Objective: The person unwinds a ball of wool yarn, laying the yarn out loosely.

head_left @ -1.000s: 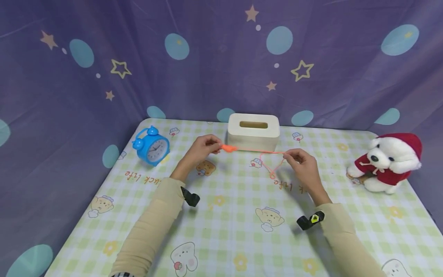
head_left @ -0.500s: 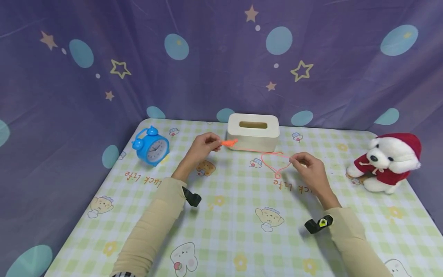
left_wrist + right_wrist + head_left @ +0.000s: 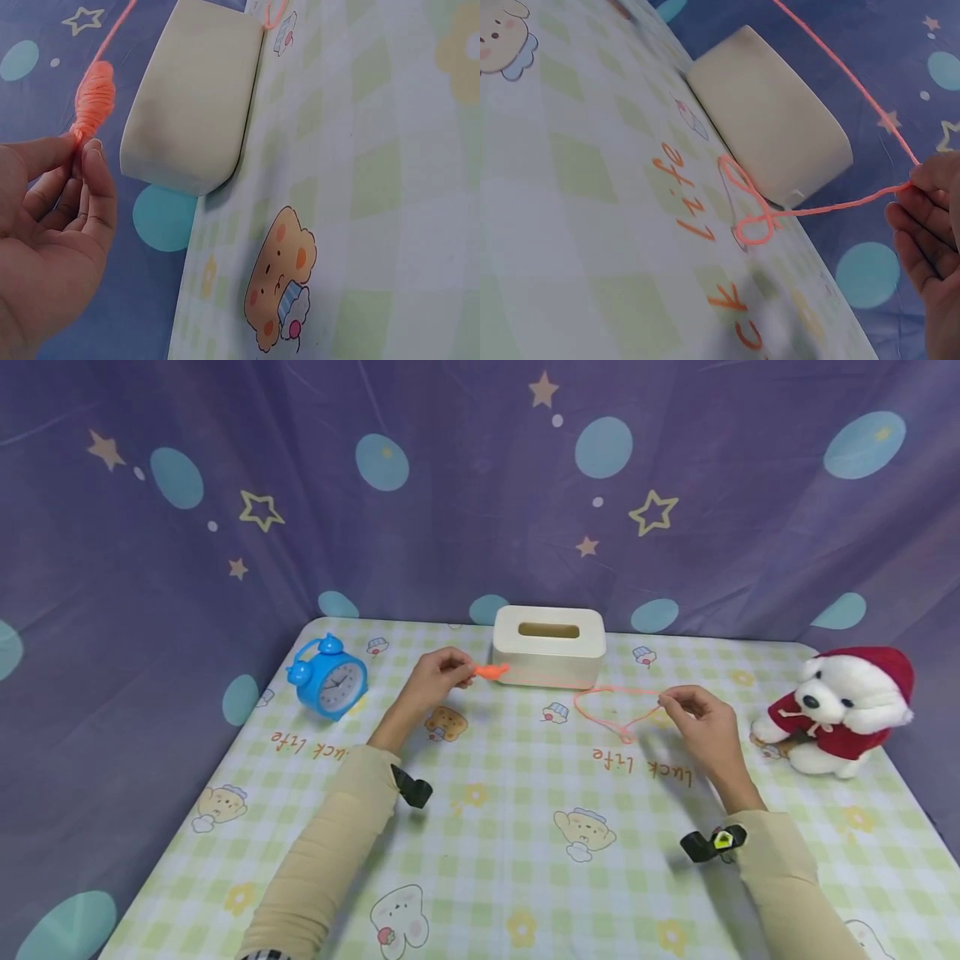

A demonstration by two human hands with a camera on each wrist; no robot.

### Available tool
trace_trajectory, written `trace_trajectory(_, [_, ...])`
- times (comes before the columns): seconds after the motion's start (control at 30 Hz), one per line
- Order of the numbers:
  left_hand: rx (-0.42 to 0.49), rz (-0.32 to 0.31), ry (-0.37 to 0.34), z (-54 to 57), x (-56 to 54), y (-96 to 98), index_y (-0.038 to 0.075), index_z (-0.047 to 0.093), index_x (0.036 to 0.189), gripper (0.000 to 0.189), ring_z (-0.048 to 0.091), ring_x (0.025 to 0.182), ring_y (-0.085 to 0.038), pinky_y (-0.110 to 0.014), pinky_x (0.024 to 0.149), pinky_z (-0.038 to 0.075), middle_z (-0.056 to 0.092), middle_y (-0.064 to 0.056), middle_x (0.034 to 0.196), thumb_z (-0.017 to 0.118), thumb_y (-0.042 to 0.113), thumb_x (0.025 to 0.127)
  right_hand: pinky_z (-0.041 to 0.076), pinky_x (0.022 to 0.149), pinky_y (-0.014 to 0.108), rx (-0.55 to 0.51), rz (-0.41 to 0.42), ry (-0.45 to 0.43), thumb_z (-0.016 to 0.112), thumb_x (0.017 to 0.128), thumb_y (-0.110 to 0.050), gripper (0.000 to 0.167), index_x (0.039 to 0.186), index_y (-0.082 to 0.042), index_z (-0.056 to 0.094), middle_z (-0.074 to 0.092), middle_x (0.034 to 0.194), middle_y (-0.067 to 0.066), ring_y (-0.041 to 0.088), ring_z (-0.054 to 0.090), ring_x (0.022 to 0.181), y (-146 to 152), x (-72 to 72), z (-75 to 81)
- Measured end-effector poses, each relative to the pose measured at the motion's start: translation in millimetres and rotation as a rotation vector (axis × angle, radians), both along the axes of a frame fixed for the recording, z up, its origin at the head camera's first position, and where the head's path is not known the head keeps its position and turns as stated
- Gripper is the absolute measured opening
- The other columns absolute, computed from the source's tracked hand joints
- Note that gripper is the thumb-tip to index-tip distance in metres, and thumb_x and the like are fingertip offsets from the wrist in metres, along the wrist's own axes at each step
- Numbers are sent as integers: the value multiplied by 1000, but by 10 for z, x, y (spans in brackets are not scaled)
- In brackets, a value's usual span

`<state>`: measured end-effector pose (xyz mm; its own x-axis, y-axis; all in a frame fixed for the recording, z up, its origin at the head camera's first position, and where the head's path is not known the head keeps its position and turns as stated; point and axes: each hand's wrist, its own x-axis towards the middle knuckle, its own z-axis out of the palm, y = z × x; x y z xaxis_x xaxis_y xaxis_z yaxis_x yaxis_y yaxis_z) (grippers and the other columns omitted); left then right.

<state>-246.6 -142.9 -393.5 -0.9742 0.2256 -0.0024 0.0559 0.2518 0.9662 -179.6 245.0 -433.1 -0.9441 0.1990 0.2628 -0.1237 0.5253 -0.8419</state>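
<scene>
My left hand (image 3: 437, 677) pinches a small wound bundle of orange yarn (image 3: 96, 97) between thumb and fingertips. From the bundle one strand runs right, past the front of the tissue box. My right hand (image 3: 703, 718) pinches the orange strand (image 3: 855, 82) between thumb and index finger. Between the hands a loose part of the yarn hangs in a loop (image 3: 600, 720), with a small curl (image 3: 754, 229) at its low end in the right wrist view. Both hands are raised over the table, at about the same height in the head view.
A cream tissue box (image 3: 550, 664) stands at the back middle, just behind the yarn. At left is a blue alarm clock (image 3: 330, 677). A white plush dog (image 3: 836, 714) in red hat and clothes sits at right. A checked cloth (image 3: 480, 877) covers the table; a purple curtain (image 3: 465, 543) hangs behind.
My right hand has moved right, away from the left, drawing the strand and its hanging loop along. The left hand stays nearly in place, still pinching the bundle.
</scene>
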Motion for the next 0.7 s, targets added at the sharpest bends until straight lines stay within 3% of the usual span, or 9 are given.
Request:
trace_trajectory(0.27, [-26,-6,9,-7,-11,-66,2,62,104,18,58,102,-44,-56,92,49,64,-8,94,60,19,96,41,71,9,-39,-108,21,67,91,-32,27,101,-7,69,64,83,-22,-9,58,83,292,78,-15])
trace_trajectory(0.5, [-40,-1,-7,-28,-16,-106,4,63,104,19,62,86,-19,-56,91,49,64,-7,95,60,21,96,43,66,5,-97,-199,73,70,88,-20,22,100,-1,69,63,79,-26,-8,60,79,530,184,57])
trace_trajectory(0.7, [-58,11,-10,-41,-28,-127,6,64,102,18,62,85,-19,-56,90,49,64,-7,95,60,22,96,46,56,6,-132,-219,131,70,87,-13,16,97,-1,69,64,76,-24,-6,58,66,651,243,59])
